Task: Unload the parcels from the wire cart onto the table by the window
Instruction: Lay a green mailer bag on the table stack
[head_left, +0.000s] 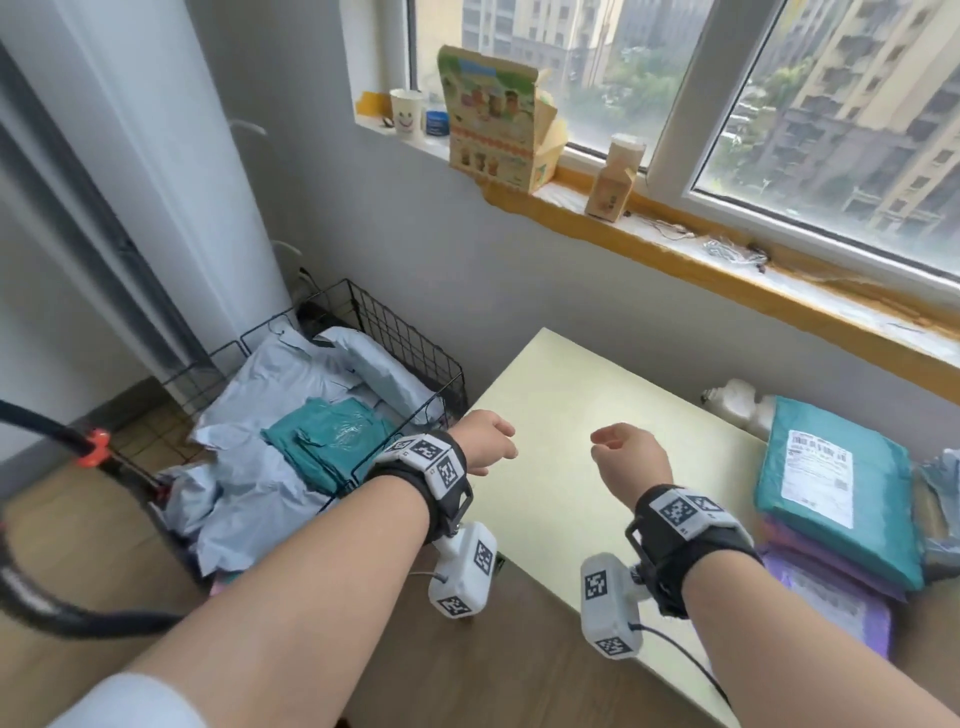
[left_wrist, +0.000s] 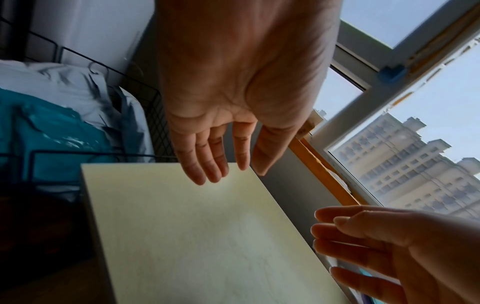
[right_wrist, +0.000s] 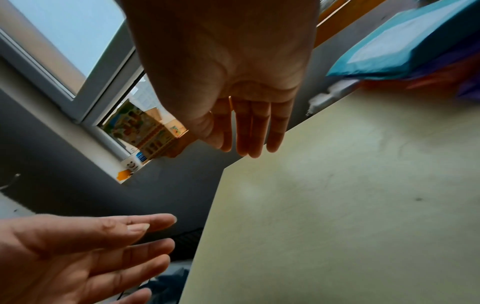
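The black wire cart (head_left: 410, 332) stands left of the pale table (head_left: 566, 410) and holds grey mailer bags (head_left: 275, 379) with a teal parcel (head_left: 327, 441) on top. On the table's right end lies a teal parcel (head_left: 836, 483) with a white label, stacked on purple parcels (head_left: 831, 597). My left hand (head_left: 488, 441) hovers over the table's left edge, fingers straight and empty (left_wrist: 207, 156). My right hand (head_left: 628, 452) hangs over the table's middle, also empty with straight fingers (right_wrist: 249, 131). Both palms face down.
The window sill (head_left: 675, 244) behind the table carries a printed carton (head_left: 493, 119), a paper cup (head_left: 406, 113) and a small brown box (head_left: 613, 182). A black hoop with an orange clamp (head_left: 93, 447) sits at the left. A white bag (head_left: 737, 400) lies behind the stacked parcels.
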